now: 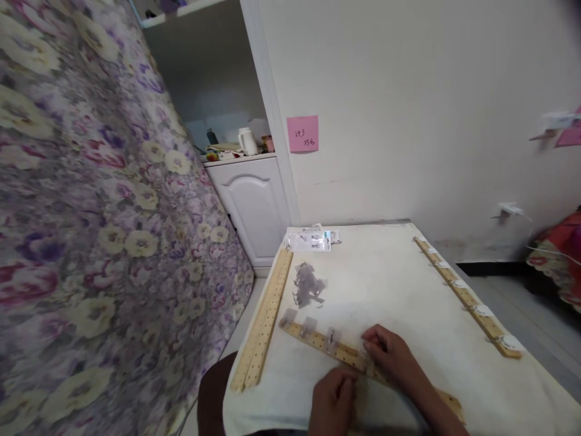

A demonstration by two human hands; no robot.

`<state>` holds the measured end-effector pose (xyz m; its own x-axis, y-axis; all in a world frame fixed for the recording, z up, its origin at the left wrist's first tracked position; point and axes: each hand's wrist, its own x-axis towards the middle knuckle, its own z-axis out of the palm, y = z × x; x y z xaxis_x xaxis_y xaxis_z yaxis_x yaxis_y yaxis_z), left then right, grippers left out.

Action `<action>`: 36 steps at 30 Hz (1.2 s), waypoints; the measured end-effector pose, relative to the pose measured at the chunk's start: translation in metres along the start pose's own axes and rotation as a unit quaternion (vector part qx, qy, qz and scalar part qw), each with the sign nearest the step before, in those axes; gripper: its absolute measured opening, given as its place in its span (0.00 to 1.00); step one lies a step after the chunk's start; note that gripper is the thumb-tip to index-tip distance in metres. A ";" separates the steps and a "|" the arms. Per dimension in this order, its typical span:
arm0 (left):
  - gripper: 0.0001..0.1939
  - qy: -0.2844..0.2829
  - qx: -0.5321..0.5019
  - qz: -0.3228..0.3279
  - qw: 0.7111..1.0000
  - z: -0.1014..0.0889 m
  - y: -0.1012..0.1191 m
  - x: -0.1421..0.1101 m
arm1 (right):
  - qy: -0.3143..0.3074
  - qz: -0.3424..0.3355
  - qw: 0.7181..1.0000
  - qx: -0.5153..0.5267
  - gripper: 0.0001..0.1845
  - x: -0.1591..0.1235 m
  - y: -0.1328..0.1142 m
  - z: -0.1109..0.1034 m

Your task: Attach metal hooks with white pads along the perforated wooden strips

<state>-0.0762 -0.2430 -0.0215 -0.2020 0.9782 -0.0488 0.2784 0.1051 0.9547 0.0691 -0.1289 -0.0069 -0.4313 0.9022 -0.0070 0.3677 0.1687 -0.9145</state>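
A narrow wooden strip with holes (345, 354) lies slantwise before me, several clear adhesive hooks set along it, one of them a clear hook (333, 336) with a metal part. My left hand (333, 399) is closed at the strip's near edge, its fingertips partly hidden. Over the strip, my right hand (391, 356) has its fingers curled and pinched at another clear hook (365, 361). Its forearm covers part of the strip, whose right end shows beyond it. A loose pile of clear hooks (308, 284) rests farther back on the tablecloth.
Two bare wooden strips (265, 321) lie along the table's left side. Another strip (467, 297) bearing several round-looking clear pieces runs along the right edge. Flat hook packaging (309, 241) lies at the back left. A brown stool (213, 393) stands beside the white-covered table (372, 272).
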 end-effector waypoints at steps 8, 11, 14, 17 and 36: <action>0.19 0.011 0.278 0.231 0.932 -0.012 -0.010 -0.008 | -0.010 0.001 1.000 -0.003 0.07 0.005 0.001 0.007; 0.21 0.013 0.295 0.240 0.925 -0.011 -0.013 -0.007 | -0.007 -0.001 1.000 -0.005 0.07 0.005 0.002 0.007; 0.21 0.007 0.301 0.245 0.921 -0.010 -0.011 -0.007 | -0.003 -0.003 1.000 -0.014 0.06 0.006 0.004 0.006; 0.19 0.003 0.297 0.239 0.925 -0.010 -0.009 -0.009 | -0.006 -0.003 1.000 -0.014 0.05 0.007 0.005 0.006; 0.31 -0.064 0.388 0.127 0.911 -0.008 0.007 -0.009 | 0.004 0.013 0.999 -0.039 0.06 0.011 0.009 0.007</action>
<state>-0.0802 -0.2525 -0.0122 0.0580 0.9963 0.0640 0.8910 -0.0806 0.4469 0.0618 -0.1204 -0.0182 -0.4136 0.9101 -0.0263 0.4425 0.1757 -0.8794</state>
